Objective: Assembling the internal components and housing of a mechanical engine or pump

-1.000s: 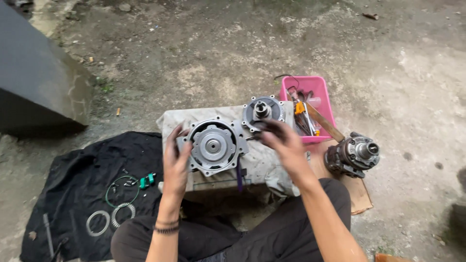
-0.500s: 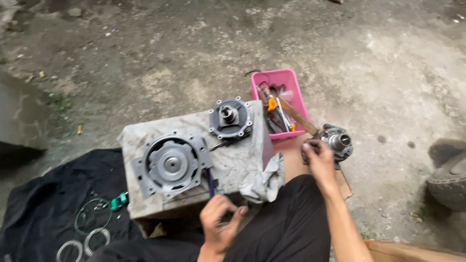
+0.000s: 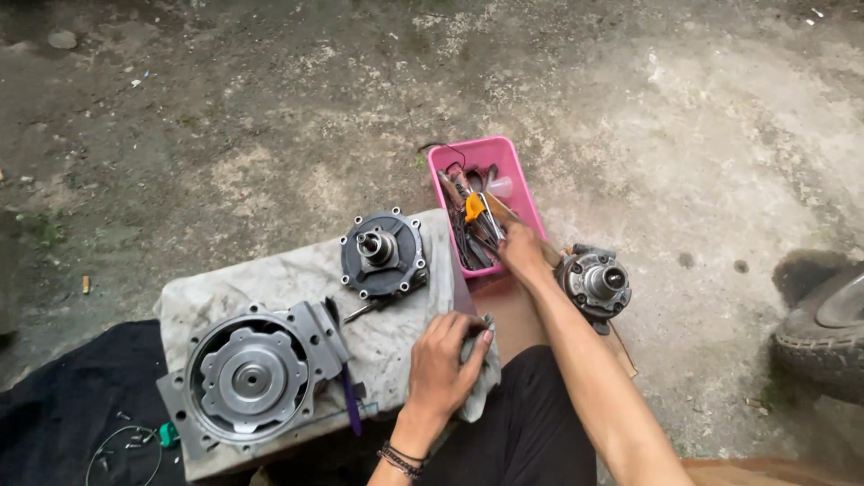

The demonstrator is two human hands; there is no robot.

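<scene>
The right hand (image 3: 522, 247) reaches into the pink tray (image 3: 522, 175) of tools. The left hand (image 3: 447, 355) grips a grey rag (image 3: 481, 382) at the edge of the cloth-covered desk (image 3: 270, 274).

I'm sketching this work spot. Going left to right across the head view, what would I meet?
Black cloth → large round housing → dark flanged hub → left hand → pink tray → shafted metal hub → tyre.

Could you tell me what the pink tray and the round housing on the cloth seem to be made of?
Pink tray: probably plastic, given its uniform bright colour and smooth thin walls. Round housing: looks like cast metal, perhaps aluminium, being dull grey with machined faces and bolt holes.
</scene>
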